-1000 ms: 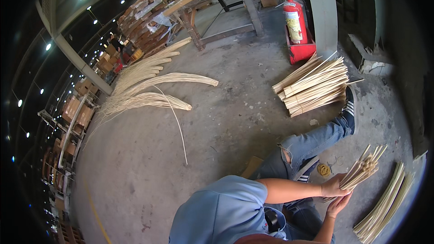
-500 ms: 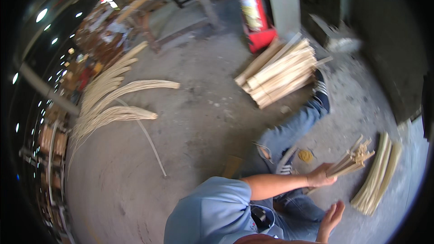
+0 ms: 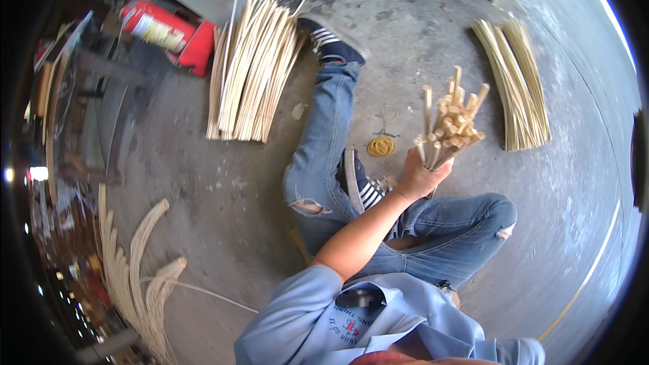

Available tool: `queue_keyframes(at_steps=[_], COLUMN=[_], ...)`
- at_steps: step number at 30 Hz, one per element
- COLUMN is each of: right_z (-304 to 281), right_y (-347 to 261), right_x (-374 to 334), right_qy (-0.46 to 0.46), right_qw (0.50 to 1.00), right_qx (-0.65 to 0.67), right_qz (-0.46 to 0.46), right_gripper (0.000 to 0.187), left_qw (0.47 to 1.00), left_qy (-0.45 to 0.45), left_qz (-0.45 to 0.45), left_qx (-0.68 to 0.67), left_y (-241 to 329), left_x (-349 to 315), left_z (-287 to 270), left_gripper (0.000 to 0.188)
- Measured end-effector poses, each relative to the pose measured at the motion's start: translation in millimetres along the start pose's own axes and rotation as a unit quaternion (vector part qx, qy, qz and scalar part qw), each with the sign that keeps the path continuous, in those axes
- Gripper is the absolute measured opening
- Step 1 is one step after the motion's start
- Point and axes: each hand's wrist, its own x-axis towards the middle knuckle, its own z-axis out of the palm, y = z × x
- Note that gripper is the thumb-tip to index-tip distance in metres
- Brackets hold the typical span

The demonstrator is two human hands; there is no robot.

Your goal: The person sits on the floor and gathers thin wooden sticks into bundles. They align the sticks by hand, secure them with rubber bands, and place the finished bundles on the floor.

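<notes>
My left hand (image 3: 422,174) is closed around a bundle of pale thin sticks (image 3: 451,122). Their uneven ends fan upward above the fist, some standing higher than others. Below the hand, the lower part of the bundle is hidden. Only the light blue right sleeve (image 3: 520,351) shows at the lower edge; my right hand is out of view. A small heap of yellow rubber bands (image 3: 381,147) lies on the floor left of the held bundle, with one loose loop (image 3: 389,111) just beyond it.
A large stack of sticks (image 3: 247,71) lies beyond my outstretched leg (image 3: 324,108), beside a red fire extinguisher (image 3: 155,27). Long slender bundles (image 3: 514,88) rest at the right. More bundled strands (image 3: 142,277) spread over the floor at lower left, near a wooden frame (image 3: 57,101).
The view has swung to the right, so the floor objects sit further left. My left hand still grips the sticks, now raised more upright. My right hand, earlier open, has left the picture.
</notes>
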Motion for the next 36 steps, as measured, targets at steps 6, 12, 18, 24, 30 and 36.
queue_keyframes(at_steps=[6,12,18,24,30,36], right_z=[19.8,34.9,42.5,56.2,68.9,68.4], right_y=[-13.5,-13.3,-10.5,-11.8,-12.7,0.2], right_x=[2.6,3.3,0.8,-0.5,0.2,-1.7], right_qy=[-0.026,-0.065,-0.109,-0.178,-0.245,-0.231], right_qw=[0.999,0.995,0.989,0.975,0.955,0.952], right_qx=[0.038,0.074,0.101,0.131,0.161,0.185], right_qz=[0.000,-0.002,-0.007,-0.023,-0.048,-0.081], right_gripper=[0.055,0.054,0.053,0.052,0.051,0.050], left_qw=[0.999,0.996,0.999,0.999,0.998,0.997], left_qy=[-0.004,-0.003,-0.018,-0.027,-0.035,-0.028], left_qz=[0.035,0.083,0.038,0.021,0.001,0.019], left_qx=[-0.021,0.039,-0.010,-0.031,-0.044,-0.068], left_y=[1.1,-10.7,-17.5,-11.2,-9.9,-12.9], left_x=[-2.5,-3.4,0.3,1.3,1.3,3.8], left_z=[9.4,8.1,16.8,18.5,16.5,20.8], left_gripper=[0.019,0.020,0.017,0.022,0.025,0.023])
